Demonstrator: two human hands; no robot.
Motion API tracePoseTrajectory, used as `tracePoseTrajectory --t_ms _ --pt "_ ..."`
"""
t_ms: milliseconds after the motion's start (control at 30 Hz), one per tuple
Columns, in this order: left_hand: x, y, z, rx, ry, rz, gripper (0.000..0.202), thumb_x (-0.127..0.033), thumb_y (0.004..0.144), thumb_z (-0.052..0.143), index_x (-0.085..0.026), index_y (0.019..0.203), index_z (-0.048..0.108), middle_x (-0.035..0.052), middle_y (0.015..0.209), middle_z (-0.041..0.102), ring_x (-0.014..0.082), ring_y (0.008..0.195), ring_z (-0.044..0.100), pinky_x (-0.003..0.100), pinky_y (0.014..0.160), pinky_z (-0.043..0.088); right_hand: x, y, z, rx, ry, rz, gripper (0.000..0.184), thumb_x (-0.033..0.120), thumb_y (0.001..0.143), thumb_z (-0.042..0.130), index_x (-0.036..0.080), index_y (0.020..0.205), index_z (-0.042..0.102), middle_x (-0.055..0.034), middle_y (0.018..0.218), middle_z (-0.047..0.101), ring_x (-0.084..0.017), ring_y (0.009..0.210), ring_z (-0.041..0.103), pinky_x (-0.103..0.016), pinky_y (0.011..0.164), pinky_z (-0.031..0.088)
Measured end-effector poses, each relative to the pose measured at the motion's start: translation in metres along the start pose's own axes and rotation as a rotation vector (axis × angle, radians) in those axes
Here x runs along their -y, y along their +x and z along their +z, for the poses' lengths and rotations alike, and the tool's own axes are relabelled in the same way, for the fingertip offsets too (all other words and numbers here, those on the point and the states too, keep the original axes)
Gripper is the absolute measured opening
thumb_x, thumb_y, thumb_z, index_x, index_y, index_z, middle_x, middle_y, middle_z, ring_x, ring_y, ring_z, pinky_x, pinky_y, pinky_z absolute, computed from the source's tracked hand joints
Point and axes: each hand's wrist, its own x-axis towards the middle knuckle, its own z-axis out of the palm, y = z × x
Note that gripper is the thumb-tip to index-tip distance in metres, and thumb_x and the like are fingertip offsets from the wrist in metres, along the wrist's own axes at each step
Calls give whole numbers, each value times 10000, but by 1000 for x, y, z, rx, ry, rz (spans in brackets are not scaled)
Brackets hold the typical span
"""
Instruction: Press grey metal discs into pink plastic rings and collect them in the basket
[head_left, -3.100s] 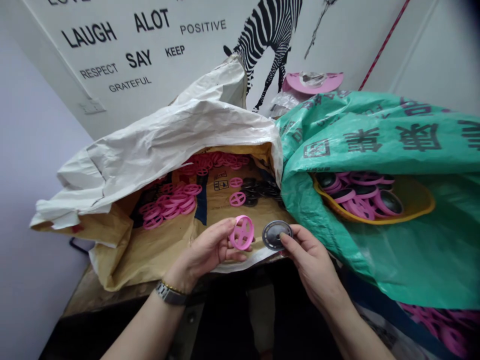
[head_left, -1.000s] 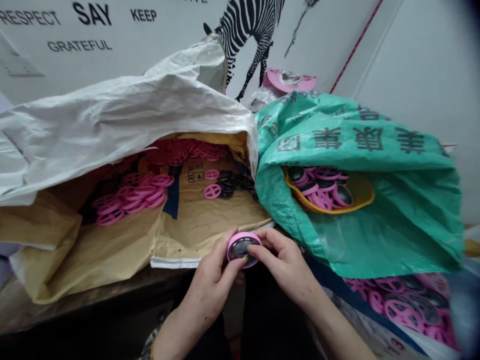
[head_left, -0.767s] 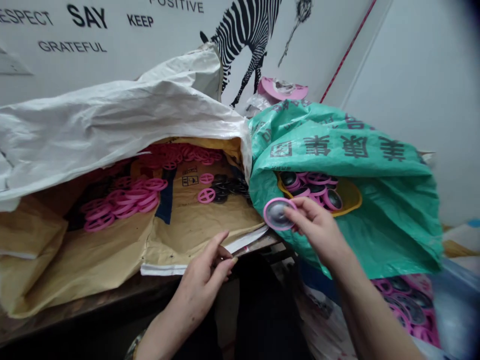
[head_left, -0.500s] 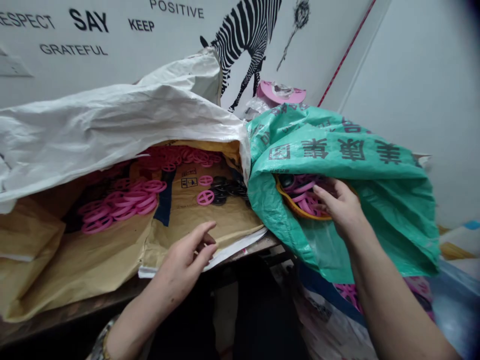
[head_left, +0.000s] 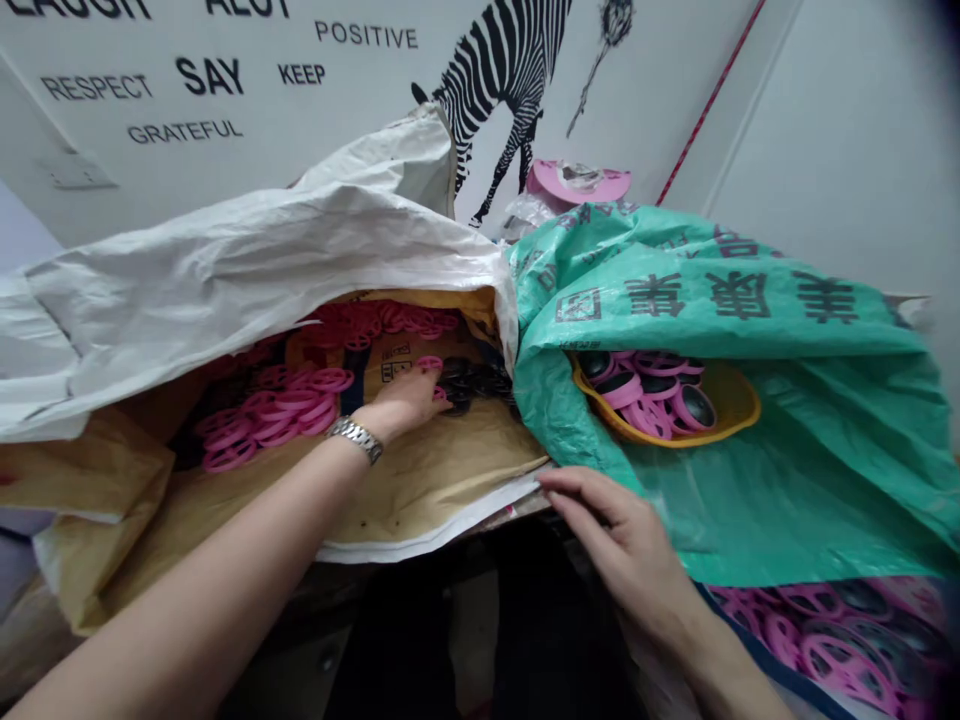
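Note:
My left hand (head_left: pixel 411 398) reaches into the brown-lined white sack (head_left: pixel 247 255). Its fingertips are closed around a pink spoked ring (head_left: pixel 440 394), partly covered by them. Another pink ring (head_left: pixel 430 363) lies just beyond the fingers, beside a pile of black discs (head_left: pixel 472 383). My right hand (head_left: pixel 611 530) is by the sack's white front edge (head_left: pixel 480 510), thumb and index finger stretched out and slightly apart, nothing visible between them. A yellow bowl (head_left: pixel 739 405) inside the green sack (head_left: pixel 847 420) holds pink rings fitted with black discs (head_left: pixel 645 395).
More pink rings (head_left: pixel 277 410) are heaped at the left inside the white sack. Below the green sack, many pink-and-black wheels (head_left: pixel 847 645) fill a container at lower right. A pink roll (head_left: pixel 577 182) stands behind, against the wall with its zebra picture (head_left: pixel 510 65).
My right hand has left the yellow bowl and come left to the sack's front edge. My left hand has moved forward into the white sack onto a pink ring. The view has shifted slightly.

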Motion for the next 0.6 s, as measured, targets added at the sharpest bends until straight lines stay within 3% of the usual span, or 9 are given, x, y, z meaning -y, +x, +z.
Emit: tracePoseTrajectory --t_ms 133,267,433,600 --pt "5 21 15 59 -22 -55 551 -395 806 649 -92 1258 568 222 1168 665 346 1062 643 382 879 488 -4 -17 16 145 38 66 207 244 950 523 246 1054 702 -20 1036 742 -165 973 680 -268 881 515" --pt "13 19 25 56 -71 -58 547 -370 805 646 -126 1285 550 193 1199 667 332 1096 636 362 890 485 -12 -24 22 180 58 106 205 243 945 529 260 1041 709 -9 1039 744 -161 977 681 -267 888 510" --pt "13 -7 20 5 -151 -43 774 -441 783 659 -163 1445 372 172 1282 619 320 1141 617 370 920 493 -14 -16 26 127 102 146 219 270 941 519 238 1060 700 -37 1058 741 -187 999 677 -302 899 509" --pt "-12 -53 17 -61 -269 63 852 -393 770 681 -172 1494 289 156 1385 529 289 1214 564 384 1018 455 -19 8 42 42 251 266 278 318 901 549 199 1126 661 -73 1066 730 -218 985 688 -337 872 530"
